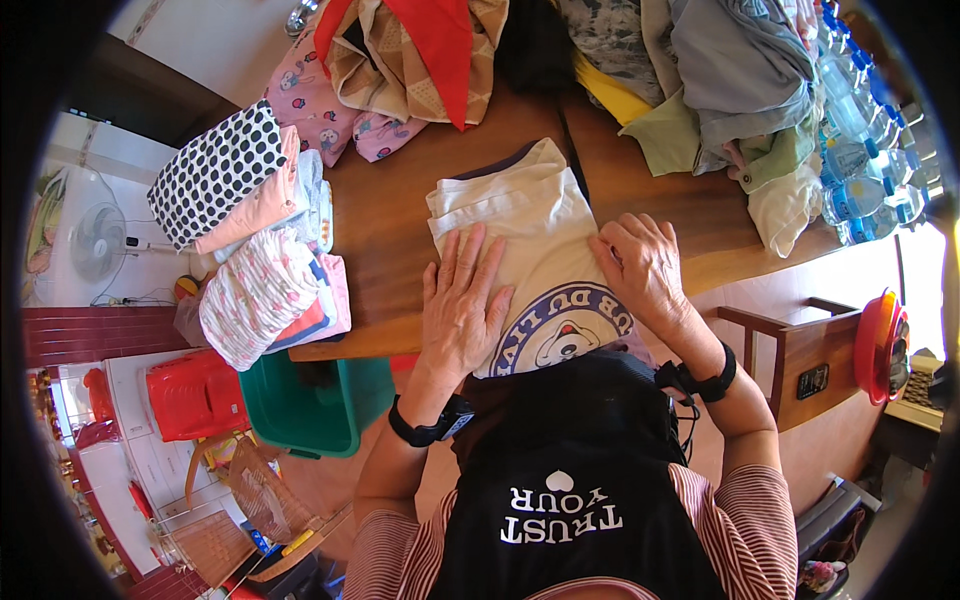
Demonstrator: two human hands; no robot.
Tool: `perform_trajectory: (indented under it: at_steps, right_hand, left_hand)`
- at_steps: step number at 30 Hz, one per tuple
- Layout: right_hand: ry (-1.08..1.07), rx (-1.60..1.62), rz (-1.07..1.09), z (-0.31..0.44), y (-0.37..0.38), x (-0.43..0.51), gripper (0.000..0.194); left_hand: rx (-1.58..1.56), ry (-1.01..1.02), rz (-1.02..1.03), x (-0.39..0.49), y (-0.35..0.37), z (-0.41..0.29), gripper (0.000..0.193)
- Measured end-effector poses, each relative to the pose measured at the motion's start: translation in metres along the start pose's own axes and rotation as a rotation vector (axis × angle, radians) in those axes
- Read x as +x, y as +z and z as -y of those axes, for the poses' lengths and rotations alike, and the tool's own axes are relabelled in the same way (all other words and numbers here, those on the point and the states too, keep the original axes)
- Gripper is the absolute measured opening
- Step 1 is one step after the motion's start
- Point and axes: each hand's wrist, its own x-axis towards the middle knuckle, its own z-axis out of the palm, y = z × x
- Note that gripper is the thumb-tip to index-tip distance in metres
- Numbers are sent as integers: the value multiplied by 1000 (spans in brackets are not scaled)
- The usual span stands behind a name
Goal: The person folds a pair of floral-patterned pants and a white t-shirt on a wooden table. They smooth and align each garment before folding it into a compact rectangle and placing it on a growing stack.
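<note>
A cream shirt (544, 202) lies folded on the wooden table (382, 225), partly over the front edge. Its printed round cartoon badge with lettering faces up, near my body. Dark trim shows along its far left side. My left hand (465, 300) rests flat on the left part of the cloth, fingers spread. At the shirt's right edge, my right hand (645, 262) has bent fingers touching the fabric. Whether those fingertips pinch the cloth is hidden.
Stacked folded clothes (259, 292) stand at the table's left corner. Heaped garments (409, 67) and more loose clothes (735, 82) lie at the far side. Water bottles (862, 180) are packed at the right end. A green tub (300, 405) sits below left, a wooden stool (814, 360) right.
</note>
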Motion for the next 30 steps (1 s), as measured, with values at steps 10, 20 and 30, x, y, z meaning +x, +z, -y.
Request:
perform_trajectory:
  at_steps: [10,20,30]
  right_hand:
    - [-142,23,172,-41,-62,-57,57]
    - [-403,-174,237,-23,-27,-45,80]
    - [-453,-7,177,-12,-24,-12,60]
  left_hand:
    - [-51,269,114,-68,-22,28,105]
    - [135,233,-4,-34,0,11,71]
    - [-86,274,-98,-25,-5,12,50]
